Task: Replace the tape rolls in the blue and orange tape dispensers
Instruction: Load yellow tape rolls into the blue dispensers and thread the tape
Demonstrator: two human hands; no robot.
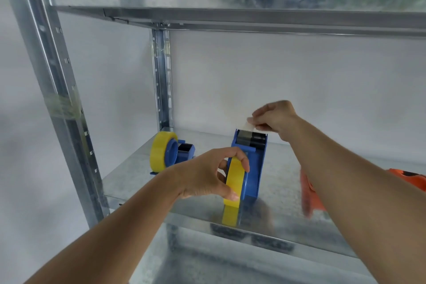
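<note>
While the left hand (207, 173) curls round the yellow tape roll (234, 182) seated in the near blue tape dispenser (252, 168), its grip is half closed — thumb low on the roll's near edge, forefinger hooked over the top, the other fingers behind the roll. Its forearm comes in from the lower left, wrist roughly level with the roll. The right hand (275, 119) is raised over the dispenser's far end, fingertips pressed together in a pinch on the loose end of the tape (250, 125), which lifts pale and translucent just above the serrated cutter (252, 132). That wrist bends downward, and the forearm runs back to the lower right.

This dispenser stands on the galvanised metal shelf (283, 193), close to its front edge and about midway along it. A second blue tape dispenser (178, 152) with its own yellow roll (159, 152) sits toward the shelf's back left corner, well apart from both hands. An orange tape dispenser (412, 180) lies near the right edge, largely hidden behind the right forearm. One upright post (55, 90) of the rack, wrapped with a band of clear tape, stands at the left.
</note>
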